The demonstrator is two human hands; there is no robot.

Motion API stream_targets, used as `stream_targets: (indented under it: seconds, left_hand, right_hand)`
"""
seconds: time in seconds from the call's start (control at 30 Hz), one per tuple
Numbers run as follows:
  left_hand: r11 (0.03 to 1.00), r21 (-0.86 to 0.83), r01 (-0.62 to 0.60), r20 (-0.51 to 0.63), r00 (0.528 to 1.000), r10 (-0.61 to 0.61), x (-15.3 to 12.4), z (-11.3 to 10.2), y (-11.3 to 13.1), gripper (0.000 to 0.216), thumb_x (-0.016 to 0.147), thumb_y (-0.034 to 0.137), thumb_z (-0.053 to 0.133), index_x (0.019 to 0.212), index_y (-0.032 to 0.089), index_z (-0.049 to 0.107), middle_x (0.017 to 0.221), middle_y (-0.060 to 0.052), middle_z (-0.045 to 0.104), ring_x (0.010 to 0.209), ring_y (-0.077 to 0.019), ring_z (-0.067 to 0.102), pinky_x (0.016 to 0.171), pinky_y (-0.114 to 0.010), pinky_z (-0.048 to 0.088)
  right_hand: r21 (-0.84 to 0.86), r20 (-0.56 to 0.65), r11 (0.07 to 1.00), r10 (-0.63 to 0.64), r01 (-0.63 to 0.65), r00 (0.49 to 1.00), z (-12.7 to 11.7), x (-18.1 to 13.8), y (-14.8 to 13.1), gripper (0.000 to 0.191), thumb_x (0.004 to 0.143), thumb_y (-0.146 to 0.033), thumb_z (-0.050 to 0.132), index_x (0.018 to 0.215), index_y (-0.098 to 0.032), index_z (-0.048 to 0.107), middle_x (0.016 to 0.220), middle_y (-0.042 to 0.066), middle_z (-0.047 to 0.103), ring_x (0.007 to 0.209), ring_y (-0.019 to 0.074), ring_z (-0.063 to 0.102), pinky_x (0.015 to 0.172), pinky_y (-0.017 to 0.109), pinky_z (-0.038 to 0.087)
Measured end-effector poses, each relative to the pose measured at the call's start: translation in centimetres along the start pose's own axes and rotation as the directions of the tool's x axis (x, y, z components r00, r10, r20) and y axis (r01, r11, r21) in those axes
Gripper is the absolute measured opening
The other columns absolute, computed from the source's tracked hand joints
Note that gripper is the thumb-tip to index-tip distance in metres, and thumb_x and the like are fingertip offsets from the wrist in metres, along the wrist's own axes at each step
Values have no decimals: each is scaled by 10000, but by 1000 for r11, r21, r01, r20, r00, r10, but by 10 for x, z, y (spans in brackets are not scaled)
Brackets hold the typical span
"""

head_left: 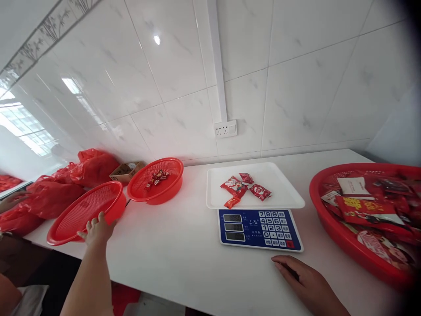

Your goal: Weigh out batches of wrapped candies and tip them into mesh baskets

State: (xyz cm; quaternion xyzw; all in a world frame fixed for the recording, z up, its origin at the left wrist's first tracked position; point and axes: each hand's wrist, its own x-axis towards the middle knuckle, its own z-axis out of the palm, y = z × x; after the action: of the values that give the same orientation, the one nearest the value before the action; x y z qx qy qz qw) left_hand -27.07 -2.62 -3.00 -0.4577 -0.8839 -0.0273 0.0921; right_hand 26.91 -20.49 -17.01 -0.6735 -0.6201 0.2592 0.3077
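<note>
The left hand (97, 230) reaches out to the left, with its arm coming up from the bottom edge. It is palm down, at the near right side of the red basket (122, 205). Its fingers are spread wide apart and point away to the left, and the thumb sticks out to the right. So the grip on this side is apart. I cannot tell how hard the hand leans on the basket, if it does.

The right hand (304, 278) is low on the bench (184, 259), just in front of the blue scale (258, 230). The arm comes in from the bottom right. The fingers lie next to each other and bend a little, with the thumb tucked under and a dark gap by it. I cannot tell if the thumb tip and fingertips touch.

The red basket sits on the bench at the left. A round basket (164, 193) with small sweets (158, 177) is just behind it, to the right. The blue scale is near the middle, with a white tray (279, 188) on top. Four red packets (234, 186) lie close together on the tray. A big basket (355, 250) full of packs is on the right. At the far left, another person's hand (11, 202) is by some red bags (54, 197).
</note>
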Motion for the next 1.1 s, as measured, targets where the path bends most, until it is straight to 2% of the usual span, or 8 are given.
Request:
stream_targets:
  seconds: [0.1, 0.17, 0.37, 0.57, 0.67, 0.8, 0.97, 1.1]
  left_hand:
    - [997, 54, -53, 102, 994, 47, -13, -16, 6, 569, 874, 410, 301, 1310, 46, 349, 1204, -260, 490, 1136, -391, 451, 854, -510, 377]
    - [987, 51, -153, 130, 981, 145, -35, -25, 21, 550, 869, 297, 301, 1367, 70, 248, 1123, -230, 552, 1037, -364, 537, 793, -463, 422]
    - [920, -41, -391, 130, 911, 392, -148, -35, 82, 538, 878, 159, 225, 1412, 173, 160, 1130, -164, 547, 852, -273, 618, 593, -337, 461]
    - [785, -59, -616, 306, 738, 602, -242, -49, 111, 566, 900, 140, 295, 1422, 298, 141, 1251, -106, 482, 984, -204, 588, 540, -206, 444]
    - [694, -125, -709, 402, 604, 689, -261, -55, 115, 574, 896, 125, 299, 1409, 347, 165, 1308, -79, 460, 1043, -207, 572, 594, -216, 482]
    - [591, -130, -796, 456, 481, 749, -274, -61, 121, 625, 864, 69, 319, 1400, 363, 189, 1356, -79, 431, 1120, -242, 528, 776, -312, 494]
    - [470, -178, -865, 416, 367, 832, -280, -67, 130, 652, 834, 78, 362, 1409, 334, 192, 1344, -104, 438, 1068, -271, 555, 832, -383, 475]
    - [421, -253, -871, 345, 325, 880, -278, -68, 134, 585, 858, 140, 361, 1398, 328, 239, 1300, -100, 477, 1027, -266, 571, 820, -379, 481]
  right_hand:
    - [9, 0, 1000, 13, -13, 1000, -1, 0, -3, 337, 809, -484, 416, 898, -285, 673, 950, -8, 693, 861, 199, 645, 755, 293, 523]
    - [15, -7, 1000, 12, -12, 1000, -3, 0, -5, 331, 808, -477, 422, 892, -281, 675, 941, -5, 695, 852, 200, 647, 752, 295, 523]
    - [22, -15, 1000, -3, 4, 1000, -2, -1, -10, 300, 812, -452, 439, 877, -277, 674, 926, -2, 698, 832, 196, 650, 734, 294, 528]
    - [51, -64, 993, -105, 108, 992, -23, 2, -35, 287, 841, -431, 434, 901, -267, 662, 908, 12, 694, 817, 176, 648, 718, 268, 529]
    - [-13, -240, 980, -196, 198, 951, -47, 26, -52, 282, 850, -419, 425, 920, -252, 642, 898, 32, 677, 806, 174, 634, 691, 268, 525]
    - [-213, -377, 947, -307, 241, 874, -67, 78, -66, 295, 836, -374, 432, 1020, -220, 603, 1043, 68, 625, 1003, 227, 558, 875, 369, 456]
    - [-388, -150, 919, -134, 66, 980, -74, 127, -78, 411, 798, -306, 500, 1198, -212, 515, 1199, 85, 554, 1063, 267, 521, 836, 375, 443]
    - [-446, -110, 895, -25, -27, 994, -82, 137, -93, 392, 779, -221, 491, 1167, -226, 546, 1117, 84, 595, 967, 255, 566, 716, 319, 447]
